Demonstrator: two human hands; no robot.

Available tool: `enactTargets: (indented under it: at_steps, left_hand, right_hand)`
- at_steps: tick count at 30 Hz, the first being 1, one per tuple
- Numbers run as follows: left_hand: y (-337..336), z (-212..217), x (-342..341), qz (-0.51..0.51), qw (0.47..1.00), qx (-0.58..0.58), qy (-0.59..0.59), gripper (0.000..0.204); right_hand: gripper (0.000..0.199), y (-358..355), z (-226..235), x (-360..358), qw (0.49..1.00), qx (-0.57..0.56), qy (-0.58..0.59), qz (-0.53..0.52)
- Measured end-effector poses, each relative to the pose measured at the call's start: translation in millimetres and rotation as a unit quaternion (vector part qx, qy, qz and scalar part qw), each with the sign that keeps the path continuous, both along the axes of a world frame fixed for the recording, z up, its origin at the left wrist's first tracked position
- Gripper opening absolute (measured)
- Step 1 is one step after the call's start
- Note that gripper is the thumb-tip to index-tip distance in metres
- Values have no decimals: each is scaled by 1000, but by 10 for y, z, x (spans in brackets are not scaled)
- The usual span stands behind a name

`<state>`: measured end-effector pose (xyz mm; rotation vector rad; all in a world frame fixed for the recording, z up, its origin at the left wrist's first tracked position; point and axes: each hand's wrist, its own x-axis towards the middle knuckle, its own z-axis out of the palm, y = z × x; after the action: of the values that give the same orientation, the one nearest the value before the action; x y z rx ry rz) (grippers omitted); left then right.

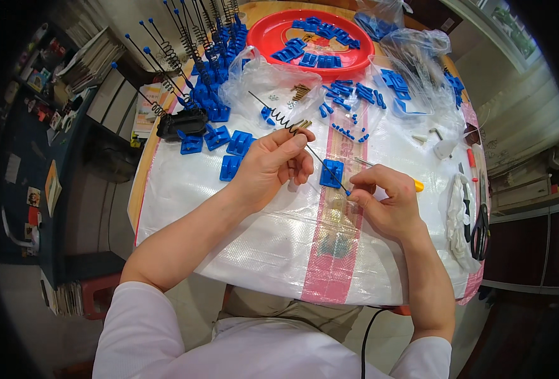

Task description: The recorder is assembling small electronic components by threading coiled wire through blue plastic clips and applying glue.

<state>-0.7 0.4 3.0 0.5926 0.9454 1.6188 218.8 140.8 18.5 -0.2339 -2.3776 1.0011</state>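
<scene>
My left hand (pixel 276 158) pinches a thin black wire rod (pixel 321 163) with a coiled spring section (pixel 282 119) beyond the fingers. The rod slants down to the right, ending in a small blue cap (pixel 348 193). My right hand (pixel 390 199) has thumb and forefinger closed at that cap. A screwdriver with a yellow handle (pixel 419 186) shows beside and behind the right hand; whether it is held there or lies on the table, I cannot tell. Between the hands, a blue plastic base (pixel 332 173) lies on the sheet under the rod.
Upright spring rods on blue bases (pixel 210 95) crowd the back left. A red basin (pixel 254 44) with blue parts stands at the back. Brass-coloured screws (pixel 301 93) and small blue caps (pixel 355 134) lie mid-table. Scissors (pixel 481 232) are at the right edge.
</scene>
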Motion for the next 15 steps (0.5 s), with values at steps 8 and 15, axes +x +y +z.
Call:
enactTargets:
  at_steps: [8,15]
  left_hand:
    - [0,2,1,-1,1000,3,1,24]
    - [2,-10,0,2,1000,9,-1,24]
  right_hand:
    - [21,7,-12,-1,1000,-1,0,-1]
    - [19,4,-13,-4,1000,-2,-4,-3]
